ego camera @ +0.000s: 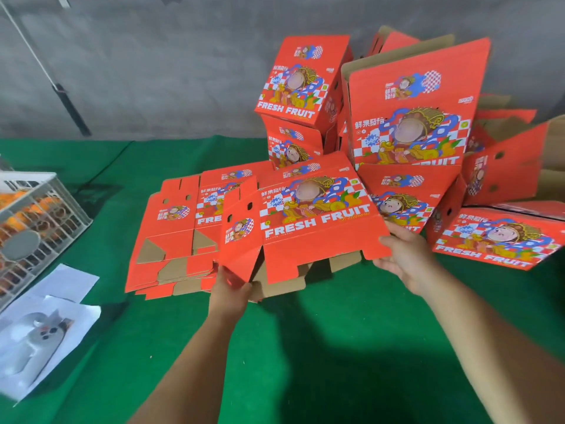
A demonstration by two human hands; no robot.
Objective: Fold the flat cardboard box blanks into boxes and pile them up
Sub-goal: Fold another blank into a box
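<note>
1. My left hand (230, 286) pinches the near bottom corner of one red box blank (305, 221).
2. My right hand (403, 255) holds the right bottom edge of the same blank, fingers curled under it.
3. The blank is lifted up, tilted, just above the stack of flat blanks (174, 240) on the green tabletop (305, 347).
4. I think I am just starting to fold this one. It looks half open already.
5. Next I need to push the sides square and tuck in the bottom flaps.
6. Behind it sits the pile of folded boxes (406, 117). The new box goes there.
7. A crate (39, 215) and white papers (55, 307) lie to my left.
</note>
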